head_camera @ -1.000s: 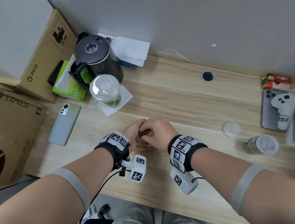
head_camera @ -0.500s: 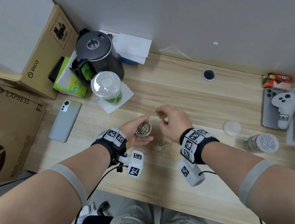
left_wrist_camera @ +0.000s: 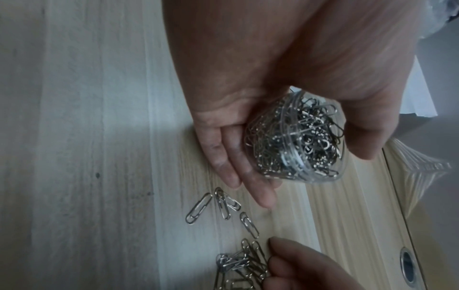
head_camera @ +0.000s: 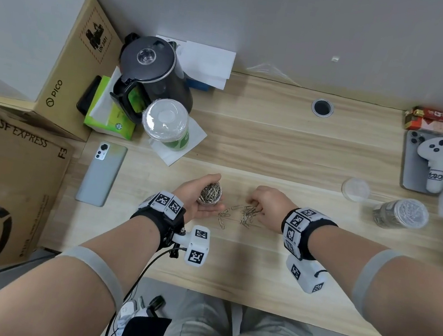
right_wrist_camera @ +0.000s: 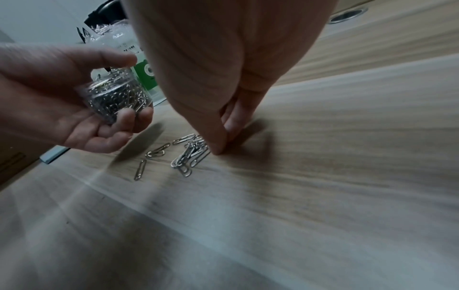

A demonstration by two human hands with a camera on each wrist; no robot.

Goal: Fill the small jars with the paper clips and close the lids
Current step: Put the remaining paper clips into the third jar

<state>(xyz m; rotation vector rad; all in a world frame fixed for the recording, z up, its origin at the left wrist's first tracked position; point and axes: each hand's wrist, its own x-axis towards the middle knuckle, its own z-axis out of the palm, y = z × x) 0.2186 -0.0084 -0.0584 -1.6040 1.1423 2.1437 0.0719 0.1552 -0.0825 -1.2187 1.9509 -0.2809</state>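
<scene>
Jar [head_camera: 210, 193] nearly full, held in left hand [head_camera: 196, 197]; right hand [head_camera: 266, 207] prob pinching loose clips [head_camera: 245, 214] on desk; next: drop in, fetch lid [head_camera: 355, 189].

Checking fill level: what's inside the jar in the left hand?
The jar in the left hand is packed with silver paper clips, lid off. Its bottom is hidden by the clips and palm.

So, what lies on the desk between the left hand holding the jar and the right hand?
Loose silver paper clips on the wooden desk, clearest in the head view.
</scene>
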